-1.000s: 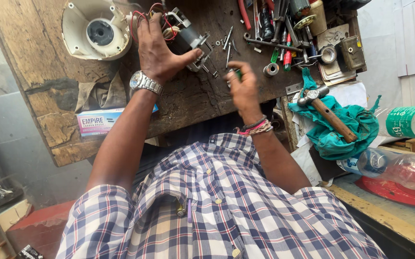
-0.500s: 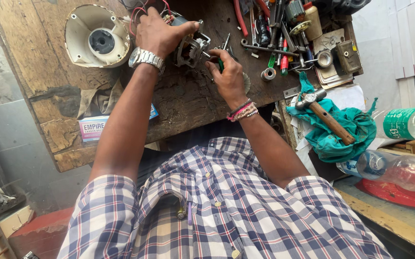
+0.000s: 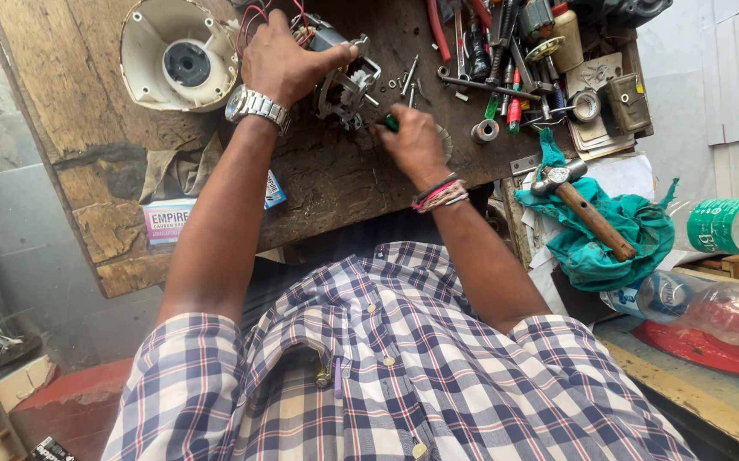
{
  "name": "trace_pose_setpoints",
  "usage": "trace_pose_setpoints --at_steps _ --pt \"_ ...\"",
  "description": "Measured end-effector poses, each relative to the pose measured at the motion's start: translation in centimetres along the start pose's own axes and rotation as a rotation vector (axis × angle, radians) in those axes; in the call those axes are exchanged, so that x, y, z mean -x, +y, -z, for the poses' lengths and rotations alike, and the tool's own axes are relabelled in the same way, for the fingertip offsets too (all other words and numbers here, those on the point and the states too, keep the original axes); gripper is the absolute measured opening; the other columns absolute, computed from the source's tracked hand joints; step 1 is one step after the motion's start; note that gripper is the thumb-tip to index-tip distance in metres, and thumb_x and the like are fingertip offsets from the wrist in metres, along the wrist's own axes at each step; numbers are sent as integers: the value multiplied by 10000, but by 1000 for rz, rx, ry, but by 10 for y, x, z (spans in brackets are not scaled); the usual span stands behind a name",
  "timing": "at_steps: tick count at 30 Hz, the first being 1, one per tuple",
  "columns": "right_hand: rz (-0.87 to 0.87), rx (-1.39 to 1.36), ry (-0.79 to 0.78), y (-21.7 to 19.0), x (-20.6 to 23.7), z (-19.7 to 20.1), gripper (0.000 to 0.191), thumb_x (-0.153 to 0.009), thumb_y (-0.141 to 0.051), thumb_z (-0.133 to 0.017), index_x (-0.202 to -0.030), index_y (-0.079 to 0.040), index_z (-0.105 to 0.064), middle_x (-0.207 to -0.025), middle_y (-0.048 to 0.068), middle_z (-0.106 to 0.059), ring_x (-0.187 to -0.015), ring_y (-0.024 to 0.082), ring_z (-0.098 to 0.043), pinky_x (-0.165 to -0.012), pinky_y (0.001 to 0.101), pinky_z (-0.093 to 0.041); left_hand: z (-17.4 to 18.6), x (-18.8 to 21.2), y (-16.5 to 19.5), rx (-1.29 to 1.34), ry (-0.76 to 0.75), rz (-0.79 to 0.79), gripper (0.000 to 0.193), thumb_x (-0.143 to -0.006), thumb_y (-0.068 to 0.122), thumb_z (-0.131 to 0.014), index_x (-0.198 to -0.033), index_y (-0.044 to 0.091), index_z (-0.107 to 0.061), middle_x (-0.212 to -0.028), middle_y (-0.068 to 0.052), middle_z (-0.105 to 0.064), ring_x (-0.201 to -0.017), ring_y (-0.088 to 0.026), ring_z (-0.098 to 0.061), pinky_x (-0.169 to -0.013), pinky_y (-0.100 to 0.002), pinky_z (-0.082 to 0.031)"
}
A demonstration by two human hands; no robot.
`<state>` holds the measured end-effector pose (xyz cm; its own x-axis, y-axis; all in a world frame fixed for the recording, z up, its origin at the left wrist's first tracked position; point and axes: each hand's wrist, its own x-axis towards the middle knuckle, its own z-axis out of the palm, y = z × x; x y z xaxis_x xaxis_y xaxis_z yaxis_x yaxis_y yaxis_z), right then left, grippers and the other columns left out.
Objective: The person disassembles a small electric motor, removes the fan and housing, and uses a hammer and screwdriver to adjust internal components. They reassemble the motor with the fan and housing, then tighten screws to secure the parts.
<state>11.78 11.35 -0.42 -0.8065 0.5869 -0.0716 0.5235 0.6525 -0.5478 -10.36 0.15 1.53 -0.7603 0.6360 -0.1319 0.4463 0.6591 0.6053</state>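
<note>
My left hand [image 3: 288, 60], with a metal watch on the wrist, grips a small electric motor [image 3: 346, 84] with red wires on the worn wooden workbench [image 3: 318, 183]. My right hand [image 3: 414, 141], with coloured thread bands on the wrist, is closed on a green-handled screwdriver [image 3: 391, 123] whose tip points at the motor's side. Loose screws [image 3: 404, 84] lie just beyond the motor.
A cream round appliance housing [image 3: 177, 55] sits left of the motor. Several tools [image 3: 506, 60] are heaped at the bench's far right. A hammer [image 3: 587, 209] rests on a teal cloth [image 3: 608, 243]. Plastic bottles [image 3: 728, 226] lie at the right. A small box [image 3: 169, 220] sits near the bench edge.
The view has shifted slightly. My right hand moved from the bench's middle toward the motor and now holds the screwdriver against it. My left hand stays on the motor.
</note>
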Motion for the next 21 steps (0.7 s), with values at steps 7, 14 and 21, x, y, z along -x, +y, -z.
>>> trace_pose_setpoints --at_steps 7,14,21 --pt "117 185 123 -14 0 -35 356 -838 -340 -838 -1095 -108 -753 -886 90 -714 -745 254 -691 -617 410 -563 -5 -9 -4 0 65 -87 1226 -632 949 -768 -1229 -103 -565 -1086 -306 -641 -979 -436 -679 -795 -503 -570" --pt "23 52 39 6 2 -40 306 -849 -303 -825 -1098 -137 -765 -928 84 -679 -787 210 -676 -643 349 -590 -9 -12 -4 -21 43 -66 1220 -652 947 -746 -1277 -84 -561 -1126 -306 -638 -997 -427 -685 -779 -492 -577" --pt "-220 -968 -37 22 15 9 277 -861 -84 -772 -1131 -120 -722 -952 -37 -702 -756 38 -637 -613 172 -557 -3 -11 2 -28 21 -48 1211 -640 951 -736 -1256 -78 -565 -1119 -306 -639 -982 -430 -687 -754 -493 -578"
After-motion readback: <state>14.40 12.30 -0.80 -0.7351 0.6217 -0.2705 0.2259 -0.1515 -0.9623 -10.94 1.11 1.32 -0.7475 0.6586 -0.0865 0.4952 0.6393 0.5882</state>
